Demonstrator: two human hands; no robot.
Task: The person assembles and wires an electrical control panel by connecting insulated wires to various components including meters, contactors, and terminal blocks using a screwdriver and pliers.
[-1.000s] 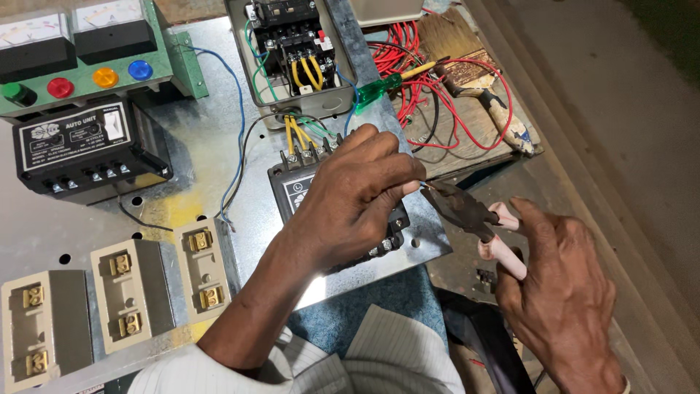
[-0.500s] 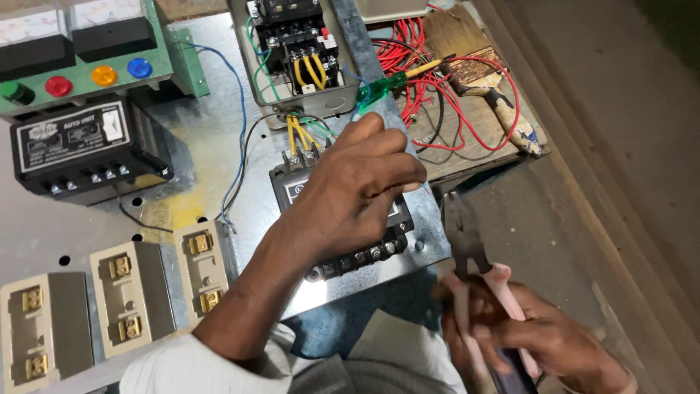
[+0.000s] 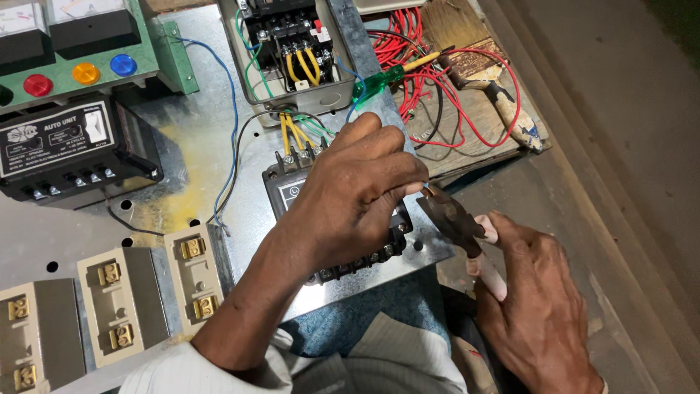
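Left hand (image 3: 350, 197) pinches a wire end (image 3: 429, 188) over the black relay (image 3: 292, 191); right hand (image 3: 536, 306) grips pliers (image 3: 456, 219) at it, wire not yet connected.

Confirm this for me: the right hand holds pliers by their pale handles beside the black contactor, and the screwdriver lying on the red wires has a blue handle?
Not quite: the head view shows the screwdriver has a green handle. The rest stands: the right hand holds the pliers beside the black contactor.

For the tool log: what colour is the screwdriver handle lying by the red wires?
Translucent green screwdriver handle; head view.
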